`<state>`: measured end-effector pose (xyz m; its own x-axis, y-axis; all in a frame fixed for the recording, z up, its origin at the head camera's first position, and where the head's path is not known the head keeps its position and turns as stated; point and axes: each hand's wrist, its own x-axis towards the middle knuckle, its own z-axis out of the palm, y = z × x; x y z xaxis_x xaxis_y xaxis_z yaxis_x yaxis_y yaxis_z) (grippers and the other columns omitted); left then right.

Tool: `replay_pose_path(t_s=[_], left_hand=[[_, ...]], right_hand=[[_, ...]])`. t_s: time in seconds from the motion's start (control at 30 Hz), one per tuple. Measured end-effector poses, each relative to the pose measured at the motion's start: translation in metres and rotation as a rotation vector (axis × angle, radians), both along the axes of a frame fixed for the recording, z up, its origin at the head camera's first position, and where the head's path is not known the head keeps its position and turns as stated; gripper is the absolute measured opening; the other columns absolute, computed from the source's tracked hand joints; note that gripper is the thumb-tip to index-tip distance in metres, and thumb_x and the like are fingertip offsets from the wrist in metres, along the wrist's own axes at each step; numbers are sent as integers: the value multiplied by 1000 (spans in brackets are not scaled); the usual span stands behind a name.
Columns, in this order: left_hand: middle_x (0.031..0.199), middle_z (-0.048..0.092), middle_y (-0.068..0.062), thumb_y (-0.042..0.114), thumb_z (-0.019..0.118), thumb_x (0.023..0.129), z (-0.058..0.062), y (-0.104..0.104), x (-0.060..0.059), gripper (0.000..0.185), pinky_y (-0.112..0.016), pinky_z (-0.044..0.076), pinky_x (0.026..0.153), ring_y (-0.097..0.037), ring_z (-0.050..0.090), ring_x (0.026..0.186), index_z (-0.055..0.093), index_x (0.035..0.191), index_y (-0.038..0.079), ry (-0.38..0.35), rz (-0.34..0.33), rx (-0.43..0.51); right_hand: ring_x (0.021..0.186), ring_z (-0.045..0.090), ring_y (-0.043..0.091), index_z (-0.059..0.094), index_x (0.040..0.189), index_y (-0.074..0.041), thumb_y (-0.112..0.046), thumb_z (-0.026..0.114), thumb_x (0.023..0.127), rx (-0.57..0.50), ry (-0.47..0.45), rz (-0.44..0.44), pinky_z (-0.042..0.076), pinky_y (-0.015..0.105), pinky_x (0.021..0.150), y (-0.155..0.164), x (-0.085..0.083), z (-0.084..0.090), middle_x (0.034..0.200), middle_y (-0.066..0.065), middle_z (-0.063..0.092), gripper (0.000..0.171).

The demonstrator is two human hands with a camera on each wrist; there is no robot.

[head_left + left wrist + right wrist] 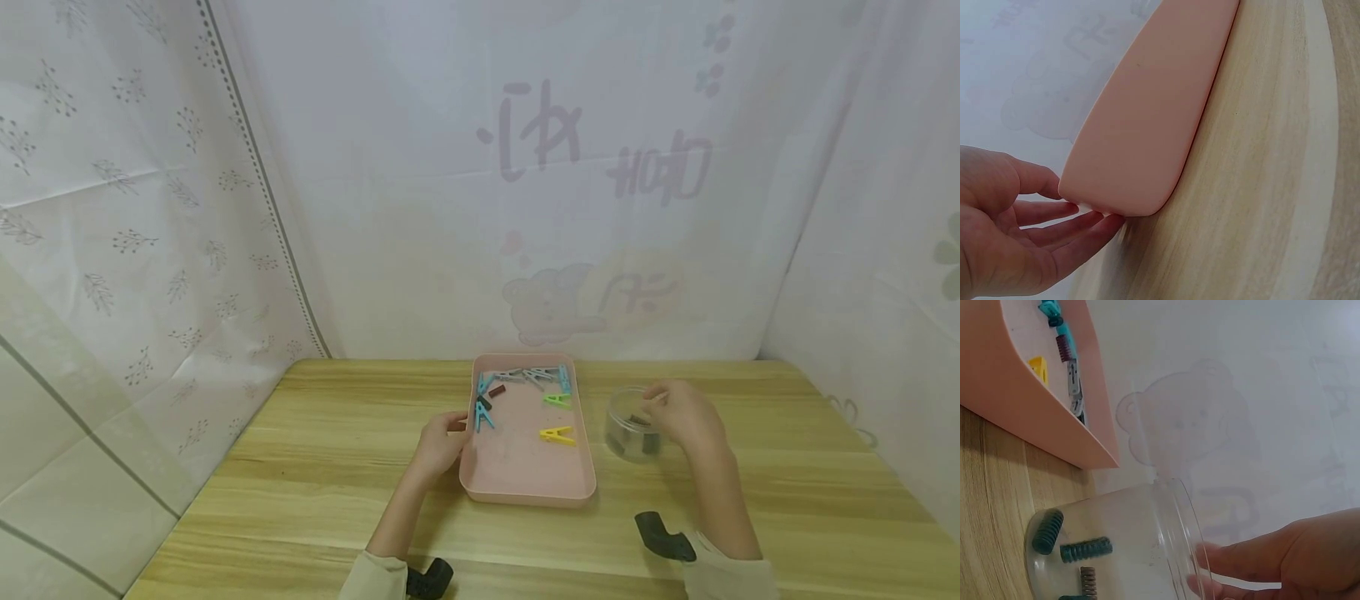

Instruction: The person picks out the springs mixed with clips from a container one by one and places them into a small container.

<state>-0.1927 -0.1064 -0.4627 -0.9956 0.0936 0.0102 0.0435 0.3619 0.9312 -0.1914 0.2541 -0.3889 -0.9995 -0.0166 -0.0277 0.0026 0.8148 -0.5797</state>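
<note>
1. Your left hand (442, 439) lies against the left wall of the tray (525, 487), fingers (1066, 228) straight and loose, tips touching its corner (nothing pinched).
2. Your right hand (686, 417) grips the rim of the jar (630, 433), fingers (1235, 562) curled over the mouth.
3. Jar stands on the table (300, 467) just right of the tray, springs (1085, 550) inside.
4. Tray holds pegs (557, 434) and a few springs.

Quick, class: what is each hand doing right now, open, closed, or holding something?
Left hand: open, straight fingers touching the pink tray's side.
Right hand: fingers at the rim of the clear jar; grip cannot be told.
</note>
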Motion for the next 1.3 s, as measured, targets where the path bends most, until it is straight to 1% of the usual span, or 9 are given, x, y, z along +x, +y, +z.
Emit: replay_pose_path(t_s=[0.23,0.7,1.0,1.3], left_hand=[[126,64,-36,0,58,99,1,0,0,45,-37,64,73,-33,72,95,56,140,-17,-3,0,0],[125,65,-34,2,59,101,1,0,1,43,-39,64,75,-32,73,93,58,140,-15,-6,-4,15],[122,66,-34,2,60,99,1,0,0,41,-39,65,74,-32,73,92,61,137,-14,1,8,3],[123,66,-32,2,59,99,2,1,2,42,-38,64,74,-30,71,91,60,138,-13,-13,12,5]], right_hand=[[113,62,56,64,128,12,-16,59,103,-6,18,-1,55,64,88,4,1,1,125,38,66,37],[114,62,57,63,130,13,-17,59,104,-16,17,2,55,65,89,4,2,3,124,37,66,39],[111,64,56,64,130,10,-17,61,104,3,30,-1,57,63,84,-1,5,7,124,38,66,38],[113,63,57,64,129,11,-16,60,104,-3,42,3,57,64,86,-9,7,10,125,38,65,37]])
